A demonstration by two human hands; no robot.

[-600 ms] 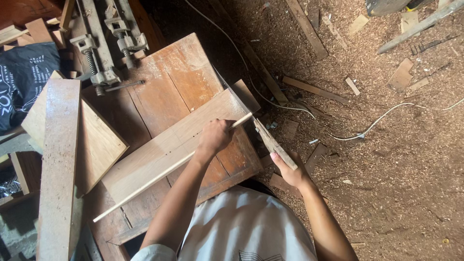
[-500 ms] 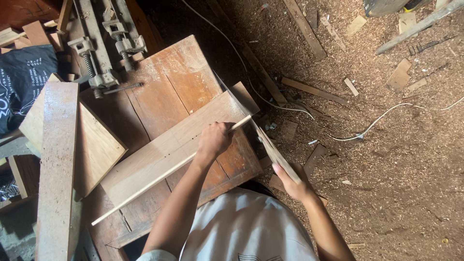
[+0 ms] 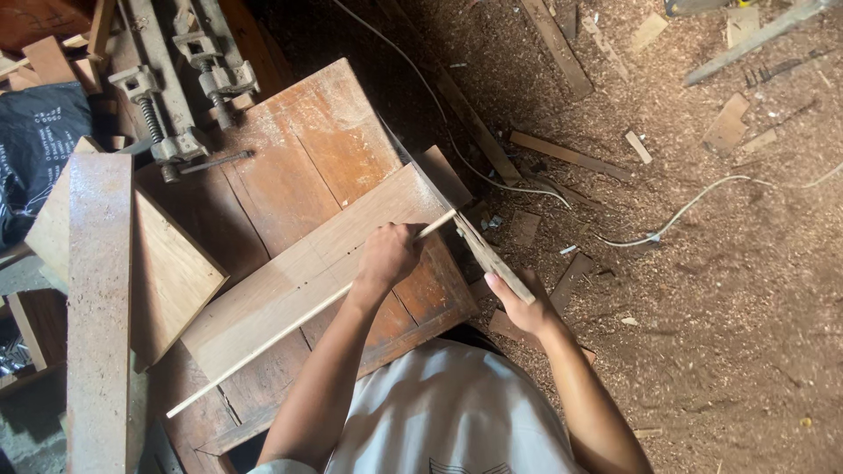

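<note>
— Where's the strip?
— Lying slantwise along the board, which rests on the bench. The left hand is closed around it near its far end.
— And the right hand?
— Off the bench's right edge, fingers clamped on a stick.
— The step?
— Looks like lining the strip along the board's edge; next calls for steady pressure.
</note>
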